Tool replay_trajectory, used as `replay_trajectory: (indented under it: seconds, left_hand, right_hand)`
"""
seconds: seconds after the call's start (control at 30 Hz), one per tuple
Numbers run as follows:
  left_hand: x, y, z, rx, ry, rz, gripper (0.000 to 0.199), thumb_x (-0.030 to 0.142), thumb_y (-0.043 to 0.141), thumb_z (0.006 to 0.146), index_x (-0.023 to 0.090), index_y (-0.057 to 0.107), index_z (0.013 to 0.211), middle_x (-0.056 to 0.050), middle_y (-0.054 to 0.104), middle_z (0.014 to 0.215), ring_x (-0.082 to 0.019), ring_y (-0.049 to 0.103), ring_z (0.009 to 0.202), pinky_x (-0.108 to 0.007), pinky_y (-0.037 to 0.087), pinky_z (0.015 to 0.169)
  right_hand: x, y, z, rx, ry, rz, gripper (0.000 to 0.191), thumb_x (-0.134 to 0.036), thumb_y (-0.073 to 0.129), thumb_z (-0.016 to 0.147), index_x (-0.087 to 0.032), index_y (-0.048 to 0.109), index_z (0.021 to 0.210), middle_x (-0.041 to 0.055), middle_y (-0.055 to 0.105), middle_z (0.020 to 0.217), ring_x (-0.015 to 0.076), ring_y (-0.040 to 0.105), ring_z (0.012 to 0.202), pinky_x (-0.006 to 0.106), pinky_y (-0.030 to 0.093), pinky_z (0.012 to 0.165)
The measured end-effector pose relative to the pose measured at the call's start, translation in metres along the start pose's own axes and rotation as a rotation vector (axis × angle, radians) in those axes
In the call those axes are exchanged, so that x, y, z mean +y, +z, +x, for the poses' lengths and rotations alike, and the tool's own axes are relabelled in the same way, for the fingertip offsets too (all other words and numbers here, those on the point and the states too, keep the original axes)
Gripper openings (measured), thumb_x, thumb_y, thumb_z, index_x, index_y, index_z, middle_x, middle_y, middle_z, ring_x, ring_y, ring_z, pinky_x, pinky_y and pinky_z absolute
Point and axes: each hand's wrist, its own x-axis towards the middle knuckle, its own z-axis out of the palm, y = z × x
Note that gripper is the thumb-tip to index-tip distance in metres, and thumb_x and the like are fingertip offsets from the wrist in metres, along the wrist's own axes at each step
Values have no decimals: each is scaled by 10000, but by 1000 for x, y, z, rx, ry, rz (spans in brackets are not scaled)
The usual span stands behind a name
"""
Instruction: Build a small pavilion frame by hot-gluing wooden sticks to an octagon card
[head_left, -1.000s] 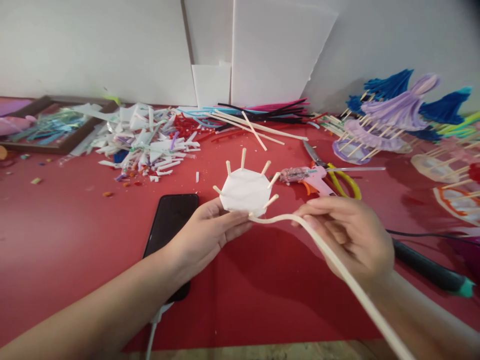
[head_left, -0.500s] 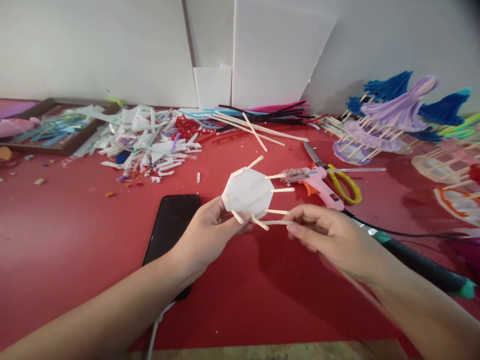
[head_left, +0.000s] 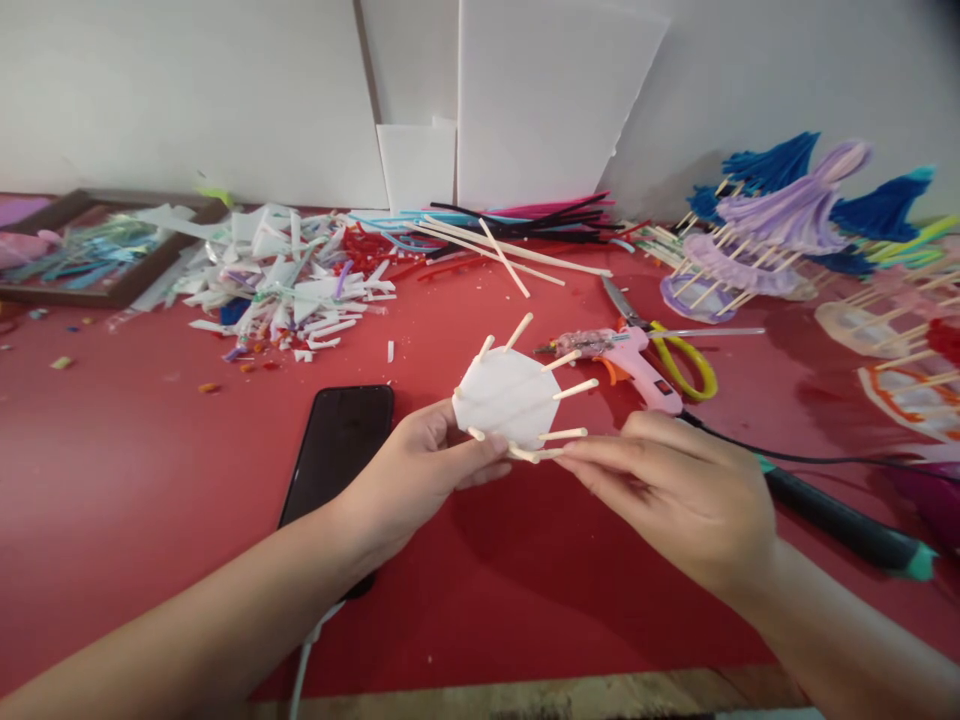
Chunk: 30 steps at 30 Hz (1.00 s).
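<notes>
A white many-sided plate (head_left: 504, 396) with several short wooden sticks standing up around its rim is held above the red table. My left hand (head_left: 442, 450) grips its lower left edge, thumb on top and fingers beneath. Along the lower edge runs a thin cream strip (head_left: 551, 454), and the fingertips of my right hand (head_left: 660, 480) pinch it close to the plate's lower right corner. Most of the strip is hidden behind my right hand.
A black phone (head_left: 341, 450) lies left of the plate. Behind it are white scraps (head_left: 292, 270). A pink glue gun (head_left: 634, 362), yellow-handled scissors (head_left: 686, 365) and a black-green handle (head_left: 844, 515) lie right. Purple and blue fuzzy models (head_left: 787, 220) stand back right.
The plate has tilted, and its sticks now point more up and right. My right hand has turned palm down, with its fingertips closer to the plate's edge. The view has shifted slightly.
</notes>
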Motion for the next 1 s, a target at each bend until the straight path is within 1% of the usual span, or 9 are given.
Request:
replay_trajectory:
  seconds: [0.13,0.23,0.33,0.47,0.63,0.73,0.83,0.93,1.0]
  left_hand:
    - [-1,-2,-1,-39,2,3,254,203,668,787,187,670,1040,-61,700,1080,-174,638,1007,-252,512,844]
    - [0,-2,-2,-43,6,14,260,201,671,787,186,671,1046,-59,708,1035,-153,655,938,-250,518,833]
    - [0,-1,-2,-55,17,30,241,209,675,785,171,681,1024,-66,714,982,-145,659,877,-255,525,815]
    - [1,0,-3,-80,17,53,289,215,668,789,172,666,1075,-88,704,1045,-158,659,887,-266,522,810]
    - [0,-1,-2,-98,26,81,309,239,671,788,213,659,1095,-57,696,1097,-162,654,929,-253,512,806]
    - [1,-1,-1,-97,72,127,298,236,660,797,222,661,1095,-40,703,1083,-159,649,950,-254,493,848]
    - [3,0,-2,-78,153,210,287,222,666,789,222,673,1076,-31,707,1075,-160,637,976,-256,460,903]
    - [4,2,-3,-68,200,221,292,191,674,772,219,674,1062,-28,702,1086,-170,635,985,-258,464,892]
    - [4,2,-4,-65,213,206,305,156,677,759,214,667,1058,-28,700,1091,-174,636,986,-254,472,876]
  right_hand:
    - [-1,1,2,25,20,60,84,-124,647,793,-182,694,831,-6,612,604,73,518,500,193,418,481]
    - [-1,3,4,29,26,75,45,-128,656,784,-161,684,770,-6,588,561,74,496,474,198,403,455]
    - [-1,4,5,22,41,106,71,-131,659,779,-176,661,725,-8,608,564,81,506,471,206,409,455]
    - [-2,5,2,31,74,96,83,-155,658,782,-203,641,717,-18,618,557,87,518,461,211,409,443]
    - [-4,4,2,42,34,44,92,-171,641,801,-203,635,716,0,637,563,97,534,462,223,409,444]
    - [-4,4,2,36,40,74,78,-165,647,796,-196,632,727,6,642,580,98,548,474,218,422,446]
    - [-4,5,2,39,93,121,57,-172,660,787,-191,628,743,3,636,596,92,541,478,208,441,451]
    - [-6,6,2,43,147,157,68,-150,672,764,-199,625,760,-8,617,609,94,535,491,202,445,441]
    - [-7,6,2,47,156,186,87,-128,658,763,-204,624,788,3,621,654,111,574,553,202,463,460]
